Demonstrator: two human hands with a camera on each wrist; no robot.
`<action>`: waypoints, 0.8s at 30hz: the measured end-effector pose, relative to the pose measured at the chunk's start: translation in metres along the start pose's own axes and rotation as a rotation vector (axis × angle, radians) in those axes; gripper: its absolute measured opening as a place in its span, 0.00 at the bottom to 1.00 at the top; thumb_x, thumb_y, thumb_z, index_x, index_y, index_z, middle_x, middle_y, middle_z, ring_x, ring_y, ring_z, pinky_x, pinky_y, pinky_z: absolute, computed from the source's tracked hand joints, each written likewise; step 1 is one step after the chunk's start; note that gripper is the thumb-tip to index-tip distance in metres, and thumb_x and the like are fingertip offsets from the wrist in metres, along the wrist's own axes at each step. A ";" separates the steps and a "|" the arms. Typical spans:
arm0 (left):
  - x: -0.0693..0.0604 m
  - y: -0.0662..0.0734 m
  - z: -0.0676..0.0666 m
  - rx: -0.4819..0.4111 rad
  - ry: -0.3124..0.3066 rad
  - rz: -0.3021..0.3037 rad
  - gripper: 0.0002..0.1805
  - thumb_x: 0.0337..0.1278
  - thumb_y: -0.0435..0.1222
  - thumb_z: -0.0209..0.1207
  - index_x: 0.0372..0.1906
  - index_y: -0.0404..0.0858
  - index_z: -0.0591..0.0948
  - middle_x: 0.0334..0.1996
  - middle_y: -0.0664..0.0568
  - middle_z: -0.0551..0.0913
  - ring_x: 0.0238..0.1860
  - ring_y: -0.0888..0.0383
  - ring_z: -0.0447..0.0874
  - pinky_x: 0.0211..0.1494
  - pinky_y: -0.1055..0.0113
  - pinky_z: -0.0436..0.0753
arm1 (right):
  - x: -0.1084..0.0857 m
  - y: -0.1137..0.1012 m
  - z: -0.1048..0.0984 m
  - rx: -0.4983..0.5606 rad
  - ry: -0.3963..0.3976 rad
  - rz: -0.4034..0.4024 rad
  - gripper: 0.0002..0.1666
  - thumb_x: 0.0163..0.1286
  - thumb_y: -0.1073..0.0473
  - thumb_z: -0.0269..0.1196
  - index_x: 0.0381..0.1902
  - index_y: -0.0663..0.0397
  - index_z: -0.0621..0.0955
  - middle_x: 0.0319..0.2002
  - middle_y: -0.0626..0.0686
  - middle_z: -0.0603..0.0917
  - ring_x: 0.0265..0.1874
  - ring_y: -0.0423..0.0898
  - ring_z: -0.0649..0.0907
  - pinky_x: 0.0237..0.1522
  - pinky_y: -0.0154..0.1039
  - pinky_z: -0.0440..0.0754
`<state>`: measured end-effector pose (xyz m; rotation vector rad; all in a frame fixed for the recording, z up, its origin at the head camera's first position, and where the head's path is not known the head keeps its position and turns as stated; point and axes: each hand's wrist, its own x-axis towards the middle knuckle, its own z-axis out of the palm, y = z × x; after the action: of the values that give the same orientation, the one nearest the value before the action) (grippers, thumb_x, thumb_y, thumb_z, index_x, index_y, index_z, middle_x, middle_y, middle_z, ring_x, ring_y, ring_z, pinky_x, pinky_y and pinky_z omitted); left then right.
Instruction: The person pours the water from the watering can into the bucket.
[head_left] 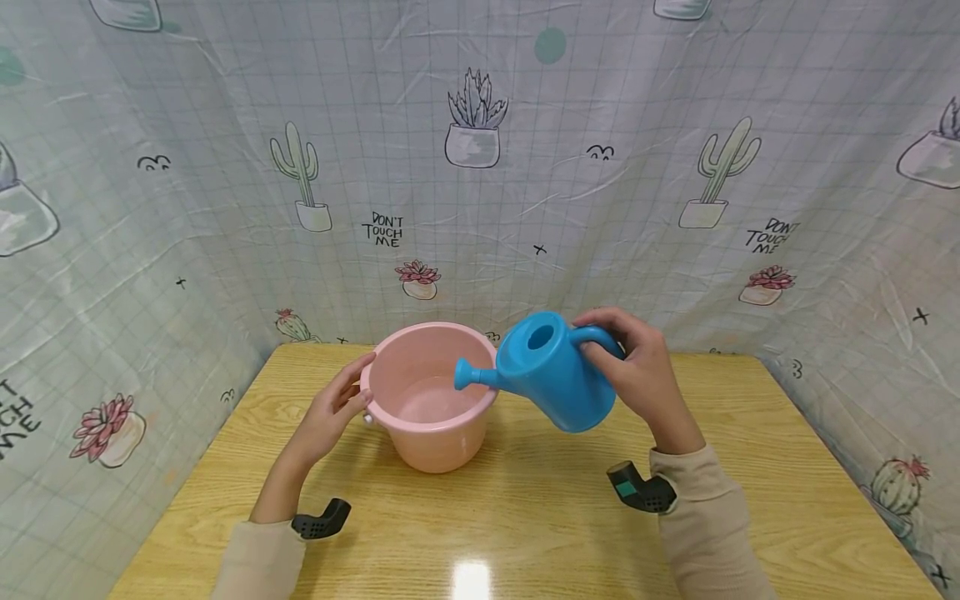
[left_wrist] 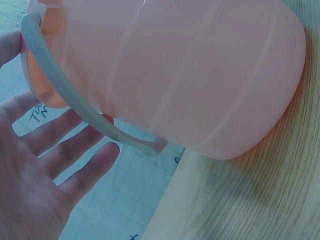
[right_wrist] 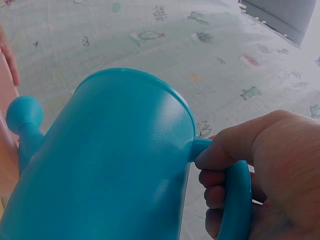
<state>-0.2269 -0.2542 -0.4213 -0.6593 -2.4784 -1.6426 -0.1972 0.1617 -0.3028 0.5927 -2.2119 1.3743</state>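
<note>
In the head view a pink bucket (head_left: 435, 446) stands upright on the table. My left hand (head_left: 325, 421) touches its left rim with thumb and fingertips; in the left wrist view the hand (left_wrist: 45, 155) has its other fingers spread and fairly straight beside the bucket (left_wrist: 185, 75) and its pale handle (left_wrist: 75, 102). My right hand (head_left: 641, 371) grips the handle of a blue watering can (head_left: 566, 383), held tilted with its spout (head_left: 472, 375) over the bucket's right rim. In the right wrist view my fingers (right_wrist: 215, 195) curl round the can's handle (right_wrist: 237, 200).
The wooden table (head_left: 540, 517) extends around the bucket and in front of both arms. A patterned cloth (head_left: 540, 192) with cactus drawings hangs behind the table and along its sides. A grey object (right_wrist: 280, 17) shows at the upper right of the right wrist view.
</note>
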 end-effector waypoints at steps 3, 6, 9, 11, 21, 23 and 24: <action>0.000 0.000 0.000 -0.003 -0.001 -0.002 0.30 0.72 0.35 0.49 0.75 0.49 0.59 0.73 0.42 0.61 0.66 0.37 0.68 0.54 0.79 0.76 | 0.000 0.000 0.000 0.000 0.000 -0.001 0.12 0.65 0.69 0.62 0.47 0.60 0.82 0.44 0.58 0.84 0.42 0.33 0.81 0.48 0.27 0.77; 0.000 0.001 0.000 0.003 0.002 -0.003 0.30 0.72 0.35 0.50 0.75 0.49 0.59 0.72 0.41 0.62 0.66 0.37 0.69 0.54 0.80 0.76 | 0.000 0.000 -0.001 -0.002 -0.001 0.000 0.12 0.65 0.69 0.62 0.47 0.60 0.82 0.44 0.58 0.84 0.42 0.32 0.80 0.48 0.26 0.77; 0.000 0.001 0.000 0.005 0.003 -0.006 0.30 0.72 0.35 0.50 0.75 0.49 0.59 0.72 0.40 0.63 0.66 0.37 0.68 0.55 0.80 0.75 | 0.000 -0.001 -0.001 -0.008 -0.002 0.000 0.12 0.65 0.69 0.62 0.47 0.60 0.82 0.45 0.58 0.84 0.43 0.32 0.80 0.47 0.26 0.77; 0.000 0.002 0.000 0.008 0.005 -0.007 0.30 0.72 0.36 0.50 0.75 0.49 0.59 0.72 0.40 0.63 0.66 0.37 0.68 0.55 0.80 0.75 | 0.001 -0.001 -0.001 -0.008 -0.003 0.002 0.12 0.66 0.69 0.62 0.47 0.60 0.82 0.45 0.58 0.84 0.43 0.32 0.80 0.47 0.26 0.77; 0.000 0.003 0.000 0.010 0.008 -0.003 0.30 0.72 0.35 0.50 0.75 0.49 0.59 0.72 0.41 0.63 0.67 0.38 0.68 0.56 0.80 0.74 | 0.002 0.001 -0.001 -0.002 -0.007 -0.004 0.12 0.65 0.69 0.62 0.47 0.60 0.82 0.44 0.58 0.85 0.43 0.32 0.80 0.47 0.26 0.77; 0.000 0.003 0.000 0.006 0.007 -0.002 0.30 0.72 0.35 0.50 0.75 0.48 0.59 0.72 0.41 0.63 0.67 0.38 0.68 0.55 0.80 0.74 | 0.003 0.001 -0.001 -0.002 -0.007 -0.005 0.12 0.65 0.69 0.62 0.47 0.60 0.82 0.44 0.58 0.85 0.42 0.32 0.80 0.47 0.26 0.77; 0.000 0.003 0.000 0.006 0.007 -0.002 0.30 0.72 0.34 0.50 0.75 0.48 0.59 0.71 0.41 0.63 0.66 0.37 0.68 0.55 0.80 0.74 | 0.003 0.001 -0.001 -0.001 -0.007 -0.007 0.12 0.65 0.69 0.62 0.47 0.60 0.82 0.44 0.58 0.85 0.42 0.32 0.80 0.47 0.26 0.77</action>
<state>-0.2256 -0.2529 -0.4185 -0.6500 -2.4788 -1.6349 -0.1996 0.1628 -0.3013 0.6046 -2.2141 1.3696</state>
